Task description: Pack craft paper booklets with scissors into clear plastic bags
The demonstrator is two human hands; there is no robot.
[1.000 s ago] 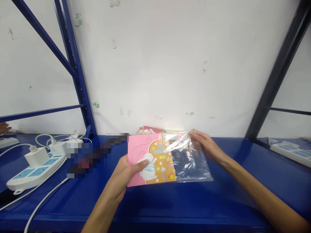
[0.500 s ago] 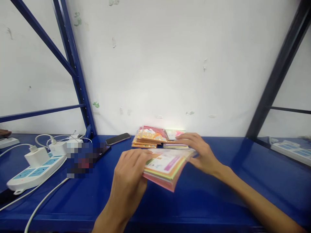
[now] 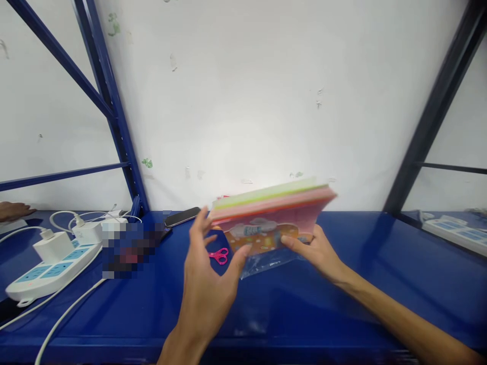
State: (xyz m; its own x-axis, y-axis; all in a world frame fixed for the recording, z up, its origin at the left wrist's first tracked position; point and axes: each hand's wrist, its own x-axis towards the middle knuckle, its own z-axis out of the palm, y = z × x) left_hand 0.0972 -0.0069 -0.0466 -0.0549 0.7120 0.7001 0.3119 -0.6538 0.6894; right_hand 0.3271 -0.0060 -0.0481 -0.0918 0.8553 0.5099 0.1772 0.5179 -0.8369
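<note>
Above the blue table (image 3: 342, 324), the stack of coloured paper (image 3: 281, 202) is tilted, with clear plastic (image 3: 268, 262) below. The right hand (image 3: 317, 253) pinches it; the left hand (image 3: 211, 284) is spread wide at its left end, contact I cannot tell. Leftward lie a power strip (image 3: 55, 270) and a smartphone (image 3: 183, 216). The left hand partly hides pink scissors (image 3: 220, 256).

A worker's left hand (image 3: 207, 294) and right hand (image 3: 327, 261) are bare, with slim fingers (image 3: 196, 235) and tapering thumbs (image 3: 236, 264). The left forearm (image 3: 182, 342), also bare, shows at the worktop (image 3: 304, 314)'s front edge, narrow at the wrist; the right forearm (image 3: 399, 309), bare and slender, broadens smoothly toward the front right corner. Blur softens the fingertips, the nails too indistinct to describe.
</note>
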